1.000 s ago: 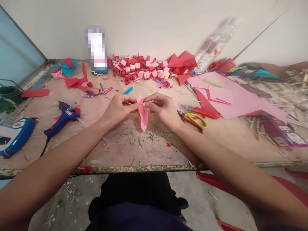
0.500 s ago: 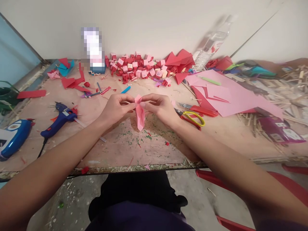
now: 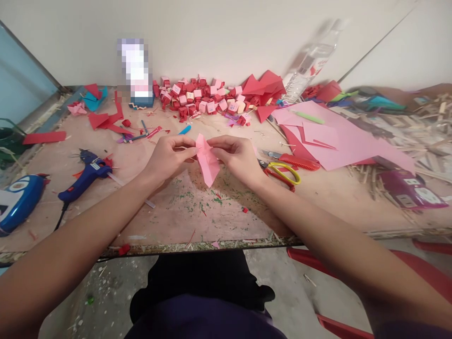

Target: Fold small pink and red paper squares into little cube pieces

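A creased, folded piece of pink paper is held up between both hands over the middle of the table, its pointed lower end hanging down. My left hand pinches its left edge between thumb and fingers. On the opposite edge my right hand has a similar pinch, with the fingertips partly behind the paper. To the right of that hand lie scissors with yellow and red handles and a red cutter. Green specks are scattered on the tabletop below the paper.
Small pink and red paper cubes are heaped along the wall. A blue glue gun lies left, near a blue-and-white object. Pink sheets, a clear bottle and wooden sticks occupy the right. A blurred-out screen stands at back.
The pink paper has spread wider and turned, showing a broader face than the narrow shape before. Both hands remain at its edges, slightly farther apart. The view has shifted a little.
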Action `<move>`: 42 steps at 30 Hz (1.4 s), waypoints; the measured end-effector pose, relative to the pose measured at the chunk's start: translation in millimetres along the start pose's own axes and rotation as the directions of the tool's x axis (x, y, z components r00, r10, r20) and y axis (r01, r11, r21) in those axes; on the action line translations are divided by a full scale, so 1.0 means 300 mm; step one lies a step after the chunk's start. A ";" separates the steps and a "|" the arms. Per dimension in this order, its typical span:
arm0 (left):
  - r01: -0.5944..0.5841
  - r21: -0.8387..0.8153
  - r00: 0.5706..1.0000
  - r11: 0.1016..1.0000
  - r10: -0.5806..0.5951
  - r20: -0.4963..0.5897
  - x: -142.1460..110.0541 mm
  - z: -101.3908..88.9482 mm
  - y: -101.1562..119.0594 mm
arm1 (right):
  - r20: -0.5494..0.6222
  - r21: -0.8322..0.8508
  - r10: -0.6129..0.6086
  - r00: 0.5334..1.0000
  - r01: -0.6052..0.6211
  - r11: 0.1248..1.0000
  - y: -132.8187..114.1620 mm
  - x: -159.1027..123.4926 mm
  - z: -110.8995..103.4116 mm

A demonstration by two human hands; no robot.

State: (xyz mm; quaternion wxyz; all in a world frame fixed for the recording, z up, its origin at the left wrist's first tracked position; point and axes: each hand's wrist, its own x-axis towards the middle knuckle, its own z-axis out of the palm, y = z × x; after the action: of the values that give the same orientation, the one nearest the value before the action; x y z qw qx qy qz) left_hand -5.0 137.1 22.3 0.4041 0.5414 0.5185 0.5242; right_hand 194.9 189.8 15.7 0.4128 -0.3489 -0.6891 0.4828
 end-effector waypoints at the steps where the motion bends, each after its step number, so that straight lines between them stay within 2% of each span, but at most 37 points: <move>1: 0.007 -0.011 1.000 1.000 -0.007 -0.009 0.000 0.000 0.001 | -0.007 0.008 0.006 1.000 -0.006 1.000 0.000 0.000 0.000; 9: 0.017 -0.013 1.000 1.000 -0.017 -0.010 0.000 -0.003 -0.003 | -0.013 0.027 0.028 1.000 -0.028 0.999 -0.014 -0.003 0.001; 14: 0.038 -0.043 0.999 0.998 -0.038 0.006 0.000 -0.003 -0.002 | -0.062 0.031 0.049 0.997 -0.048 0.998 -0.003 0.003 -0.004; 20: 0.034 -0.045 0.999 0.998 -0.035 -0.012 -0.005 0.002 0.007 | -0.041 0.059 0.067 0.997 -0.064 0.996 0.015 0.010 -0.003; 31: 0.014 -0.038 1.000 0.999 -0.014 -0.011 0.000 0.003 -0.003 | -0.041 -0.093 -0.098 0.994 0.094 0.991 -0.007 -0.011 0.010; 35: 0.007 -0.070 0.998 0.998 -0.011 -0.066 -0.004 0.005 0.009 | -0.013 0.054 -0.017 1.000 0.018 0.998 -0.016 -0.010 0.007; 39: 0.008 -0.101 0.995 0.995 -0.018 -0.095 -0.003 0.005 0.013 | 0.018 0.249 0.096 0.995 -0.098 0.964 -0.008 -0.001 -0.002; 42: 0.011 -0.100 0.995 0.995 -0.021 -0.100 -0.001 0.004 0.010 | 0.017 0.284 0.122 0.992 -0.122 0.951 -0.001 0.001 -0.005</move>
State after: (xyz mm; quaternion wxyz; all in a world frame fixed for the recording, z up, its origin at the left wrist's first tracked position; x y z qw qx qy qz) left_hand -3.3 136.6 25.1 0.4078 0.4893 0.5158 0.5729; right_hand 196.1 190.7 16.5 0.4284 -0.3280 -0.5895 0.6011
